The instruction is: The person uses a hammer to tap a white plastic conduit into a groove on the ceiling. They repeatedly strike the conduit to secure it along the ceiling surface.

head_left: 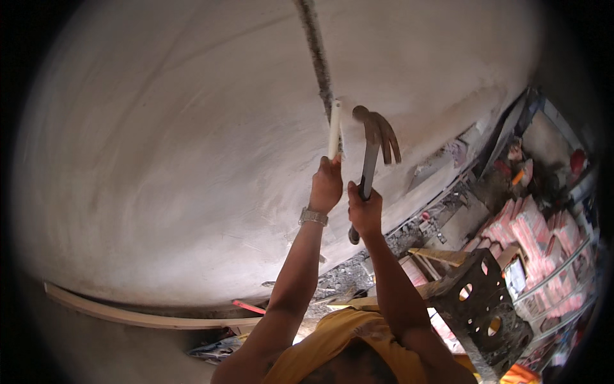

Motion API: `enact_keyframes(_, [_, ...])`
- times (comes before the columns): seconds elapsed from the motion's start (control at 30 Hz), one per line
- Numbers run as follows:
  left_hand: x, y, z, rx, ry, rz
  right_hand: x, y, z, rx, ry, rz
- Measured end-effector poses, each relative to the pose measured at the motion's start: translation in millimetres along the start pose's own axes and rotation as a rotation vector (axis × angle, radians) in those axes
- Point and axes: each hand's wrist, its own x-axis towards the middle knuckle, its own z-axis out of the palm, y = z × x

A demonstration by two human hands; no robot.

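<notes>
My left hand (326, 187), with a watch (313, 217) on its wrist, is closed around the lower end of a short white pipe (334, 131). The pipe stands nearly upright along a dark groove (315, 48) cut in the plastered wall (192, 160); a small dark spot shows near its top end. Just to the right, my right hand (366, 212) grips a claw hammer (369, 160) by its dark handle. The hammer's head is up, close beside the pipe and apart from it, with the claw pointing right.
A dark board with round holes (476, 304) stands at lower right near my right arm. Stacked pink-and-white packages (534, 240) lie beyond it. Rubble (348, 278) runs along the wall's foot. A long wooden strip (128, 315) lies at lower left, near a red bar (248, 307).
</notes>
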Motion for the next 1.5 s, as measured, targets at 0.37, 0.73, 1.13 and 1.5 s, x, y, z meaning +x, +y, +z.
enact_keyframes(0.37, [4,-35,7,-0.261,-0.085,-0.051,-56,49,-30,0.154,0.068,0.194])
enact_keyframes(0.73, [3,-47,-5,-0.300,-0.103,-0.102,-63,30,-55,0.247,0.068,0.165])
enact_keyframes(1.13, [6,-19,-33,-0.215,-0.174,-0.201,-58,14,-53,0.273,-0.031,0.282])
enact_keyframes(1.5, [-3,2,-15,-0.577,-0.209,-0.348,-55,29,-53,0.322,0.002,0.239])
